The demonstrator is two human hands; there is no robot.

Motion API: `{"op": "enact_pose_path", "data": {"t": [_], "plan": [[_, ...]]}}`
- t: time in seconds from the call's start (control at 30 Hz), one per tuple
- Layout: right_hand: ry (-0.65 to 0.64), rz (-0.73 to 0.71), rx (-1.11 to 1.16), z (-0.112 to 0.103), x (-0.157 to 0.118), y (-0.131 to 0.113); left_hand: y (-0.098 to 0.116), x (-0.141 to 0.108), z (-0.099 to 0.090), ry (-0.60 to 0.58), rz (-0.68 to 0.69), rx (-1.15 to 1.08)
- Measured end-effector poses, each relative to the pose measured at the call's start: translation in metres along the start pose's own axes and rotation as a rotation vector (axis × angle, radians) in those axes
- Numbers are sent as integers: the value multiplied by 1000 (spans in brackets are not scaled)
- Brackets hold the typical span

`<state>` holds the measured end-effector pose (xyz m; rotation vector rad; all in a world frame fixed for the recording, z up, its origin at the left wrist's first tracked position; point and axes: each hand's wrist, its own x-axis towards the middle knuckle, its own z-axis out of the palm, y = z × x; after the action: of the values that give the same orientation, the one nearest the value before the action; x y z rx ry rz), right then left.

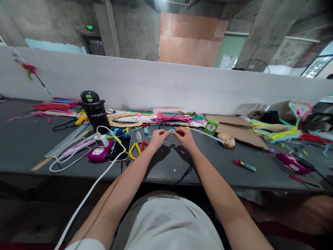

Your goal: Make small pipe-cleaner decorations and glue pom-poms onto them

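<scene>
My left hand (159,137) and my right hand (183,136) are raised over the middle of the dark table, fingertips pinched and close together. Between them is a small light-blue fuzzy piece (171,131), with both hands closed on it. Just left of my left hand lie pliers with yellow handles (134,149) and a tool with red handles (143,145). A small blue fuzzy figure (146,130) sits behind them. Pink pipe cleaners (173,118) lie in a bundle beyond my hands.
On the left stand a black tumbler (96,113), a phone (122,149), a magenta power strip (97,153) and a white cable (97,180). To the right are a stone (227,140), a green box (211,127), cardboard (244,137) and a cutter knife (244,165).
</scene>
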<state>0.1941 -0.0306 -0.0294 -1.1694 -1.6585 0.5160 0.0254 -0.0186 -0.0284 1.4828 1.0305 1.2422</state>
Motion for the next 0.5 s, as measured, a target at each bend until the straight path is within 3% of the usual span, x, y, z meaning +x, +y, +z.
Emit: {"op": "enact_pose_path", "data": {"t": [0.5], "plan": [[37,10,-69,-2,-2,-5,-5,1,0,-12,42,74]]}}
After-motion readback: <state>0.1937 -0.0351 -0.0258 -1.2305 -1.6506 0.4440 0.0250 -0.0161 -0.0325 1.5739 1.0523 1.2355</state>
